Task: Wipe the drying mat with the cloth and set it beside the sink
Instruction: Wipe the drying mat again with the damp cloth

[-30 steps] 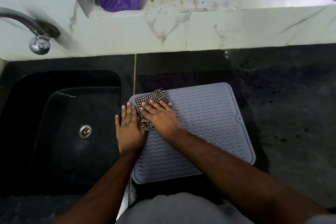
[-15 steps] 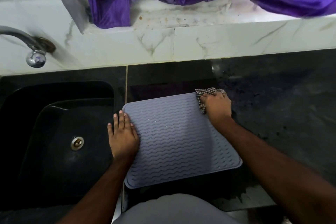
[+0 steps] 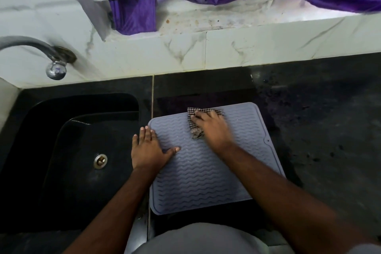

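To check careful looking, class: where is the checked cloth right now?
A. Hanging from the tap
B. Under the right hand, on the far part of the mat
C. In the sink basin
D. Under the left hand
B: the right hand presses the checked cloth onto the drying mat near its far edge.

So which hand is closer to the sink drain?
Left. The left hand lies on the mat's sink-side edge, right of the drain; the right hand is farther right, on the cloth.

left hand (image 3: pixel 147 150): flat, fingers spread, palm down | right hand (image 3: pixel 212 130): palm down, pressing, blurred
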The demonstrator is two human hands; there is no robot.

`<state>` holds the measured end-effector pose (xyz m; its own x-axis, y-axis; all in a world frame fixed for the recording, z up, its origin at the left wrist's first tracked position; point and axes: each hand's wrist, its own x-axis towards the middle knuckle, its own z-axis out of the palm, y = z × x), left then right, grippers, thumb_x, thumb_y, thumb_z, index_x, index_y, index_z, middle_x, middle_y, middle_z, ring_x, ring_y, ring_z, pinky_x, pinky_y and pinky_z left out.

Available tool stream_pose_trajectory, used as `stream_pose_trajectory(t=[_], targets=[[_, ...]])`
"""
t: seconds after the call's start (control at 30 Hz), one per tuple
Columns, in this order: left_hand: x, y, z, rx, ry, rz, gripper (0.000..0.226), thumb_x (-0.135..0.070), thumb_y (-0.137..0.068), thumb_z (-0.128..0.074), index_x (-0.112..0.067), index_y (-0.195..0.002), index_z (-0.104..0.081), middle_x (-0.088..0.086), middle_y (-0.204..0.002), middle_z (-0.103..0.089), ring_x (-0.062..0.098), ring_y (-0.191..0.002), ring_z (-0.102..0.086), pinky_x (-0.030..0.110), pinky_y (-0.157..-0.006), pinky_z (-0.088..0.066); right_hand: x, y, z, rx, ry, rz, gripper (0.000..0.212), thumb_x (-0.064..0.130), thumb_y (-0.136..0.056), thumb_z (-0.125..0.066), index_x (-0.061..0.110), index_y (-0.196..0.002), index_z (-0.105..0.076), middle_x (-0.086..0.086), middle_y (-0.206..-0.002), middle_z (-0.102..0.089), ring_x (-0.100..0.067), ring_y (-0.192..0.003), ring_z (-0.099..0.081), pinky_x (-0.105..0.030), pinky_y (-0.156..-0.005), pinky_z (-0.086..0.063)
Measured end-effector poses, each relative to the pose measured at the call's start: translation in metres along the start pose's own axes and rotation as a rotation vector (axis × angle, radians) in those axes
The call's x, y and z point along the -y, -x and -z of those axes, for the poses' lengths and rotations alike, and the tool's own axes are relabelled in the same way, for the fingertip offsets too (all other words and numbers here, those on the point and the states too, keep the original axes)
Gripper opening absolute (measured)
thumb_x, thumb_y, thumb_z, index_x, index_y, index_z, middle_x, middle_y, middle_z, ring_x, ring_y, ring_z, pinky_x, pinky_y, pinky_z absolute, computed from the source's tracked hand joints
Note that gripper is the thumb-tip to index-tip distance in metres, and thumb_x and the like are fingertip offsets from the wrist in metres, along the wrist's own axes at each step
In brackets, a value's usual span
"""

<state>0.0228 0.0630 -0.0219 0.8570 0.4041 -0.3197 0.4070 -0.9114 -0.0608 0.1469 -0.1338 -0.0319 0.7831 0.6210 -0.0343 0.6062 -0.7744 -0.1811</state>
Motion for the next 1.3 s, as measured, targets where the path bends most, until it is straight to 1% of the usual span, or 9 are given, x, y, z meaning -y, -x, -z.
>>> stream_pose_trajectory(t=[0.23,0.4,0.47,0.63,0.73,0.87,1.07,1.2,1.3], targets=[[-0.006,-0.001,0.011,0.046,-0.07,0.014,0.132,-0.099,-0.071,-0.019,0.0,-0.158,-0.014,0.018,-0.167,-0.014,0.029,-0.156,-0.006,0.046,-0.126,-0.005,-0.11,0.029,0.016,-0.135,0.13,-0.238,0.045,0.012,-0.096,-0.057,0.027,-0.138,-0.059,0.005,-0.142,-0.059,-0.03,-0.105,-0.049,-0.04,-0.084,-0.047],[-0.009,-0.001,0.008,0.07,-0.044,0.01,0.13,-0.096,-0.075,-0.024,0.002,-0.158,-0.009,0.02,-0.167,-0.01,0.031,-0.156,-0.004,0.044,-0.127,-0.006,-0.072,0.013,0.043,-0.227,-0.038,-0.514,0.039,0.017,-0.089,-0.063,0.027,-0.127,-0.061,0.001,-0.111,-0.068,-0.026,-0.105,-0.048,-0.04,-0.086,-0.041],[-0.009,-0.001,0.009,0.074,-0.035,0.011,0.129,-0.095,-0.076,-0.026,0.003,-0.158,-0.008,0.021,-0.167,-0.009,0.031,-0.156,-0.004,0.044,-0.126,-0.007,-0.027,0.003,0.044,-0.251,-0.143,-0.4,0.052,0.012,-0.086,-0.065,0.027,-0.135,-0.056,-0.001,-0.122,-0.064,-0.026,-0.119,-0.048,-0.042,-0.099,-0.037],[-0.013,-0.003,0.016,0.126,-0.108,0.012,0.131,-0.095,-0.076,-0.027,0.005,-0.157,-0.007,0.024,-0.166,-0.009,0.034,-0.155,-0.008,0.046,-0.126,-0.01,0.038,0.01,-0.005,0.009,-0.078,-0.091,0.064,0.017,-0.094,-0.059,0.027,-0.152,-0.034,-0.011,-0.151,-0.037,-0.034,-0.144,-0.029,-0.05,-0.12,-0.024],[-0.013,-0.008,0.019,0.139,-0.124,0.01,0.131,-0.094,-0.076,-0.03,0.006,-0.157,-0.01,0.025,-0.165,-0.011,0.035,-0.154,-0.009,0.047,-0.125,-0.011,0.011,0.018,-0.01,0.004,-0.065,-0.065,0.07,0.022,-0.095,-0.06,0.029,-0.156,-0.025,-0.01,-0.159,-0.029,-0.031,-0.145,-0.029,-0.048,-0.118,-0.025],[-0.013,-0.008,0.019,0.142,-0.109,0.007,0.129,-0.093,-0.077,-0.032,0.006,-0.157,-0.01,0.025,-0.165,-0.011,0.035,-0.155,-0.008,0.047,-0.125,-0.011,-0.042,0.027,0.002,-0.022,-0.003,0.043,0.051,0.017,-0.099,-0.053,0.027,-0.148,-0.045,-0.002,-0.148,-0.049,-0.025,-0.129,-0.045,-0.042,-0.106,-0.037],[-0.012,-0.005,0.013,0.126,-0.069,0.007,0.127,-0.092,-0.079,-0.029,0.006,-0.157,-0.005,0.026,-0.166,-0.005,0.036,-0.155,-0.003,0.047,-0.126,-0.007,-0.017,0.011,0.024,-0.121,-0.104,-0.273,0.048,0.008,-0.094,-0.054,0.025,-0.139,-0.055,0.0,-0.13,-0.06,-0.023,-0.115,-0.049,-0.037,-0.097,-0.041],[-0.01,-0.001,0.006,0.094,-0.033,0.002,0.121,-0.089,-0.081,-0.023,0.002,-0.159,-0.002,0.024,-0.167,-0.002,0.034,-0.155,0.001,0.047,-0.126,-0.004,0.069,-0.023,0.03,-0.136,-0.211,0.084,0.058,0.004,-0.09,-0.054,0.023,-0.145,-0.05,0.0,-0.142,-0.051,-0.025,-0.117,-0.048,-0.04,-0.095,-0.045],[-0.011,0.003,0.008,0.068,-0.005,-0.028,0.103,-0.074,-0.087,-0.038,-0.009,-0.161,-0.007,0.019,-0.167,-0.01,0.033,-0.156,-0.001,0.047,-0.126,-0.006,0.107,-0.046,0.008,-0.007,-0.156,0.231,0.045,0.02,-0.096,-0.053,0.029,-0.141,-0.054,0.005,-0.138,-0.053,-0.023,-0.119,-0.044,-0.04,-0.098,-0.04]])
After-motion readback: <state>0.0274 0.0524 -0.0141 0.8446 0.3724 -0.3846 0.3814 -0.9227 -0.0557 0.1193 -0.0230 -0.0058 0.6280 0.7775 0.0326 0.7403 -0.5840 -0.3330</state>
